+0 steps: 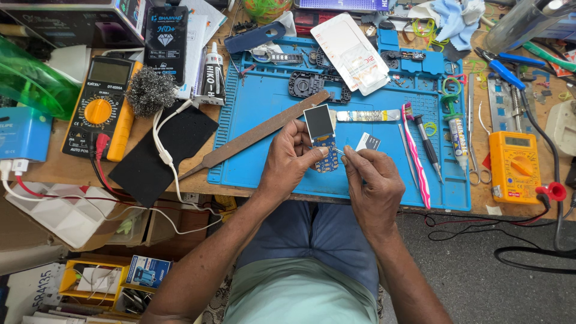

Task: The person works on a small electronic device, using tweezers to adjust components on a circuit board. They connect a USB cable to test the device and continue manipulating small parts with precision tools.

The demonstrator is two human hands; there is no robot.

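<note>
Holding a small phone board with its little screen up, above the blue work mat near the front edge of the counter, the left hand with fingers pinching the board by its left side and lower part. Pressing together the fingers of the right hand around a thin metal tool, its tip touching the right edge of the board. Lying near on the mat: a long flat file, a pink toothbrush, a small card; sitting at the right, an orange multimeter.
</note>
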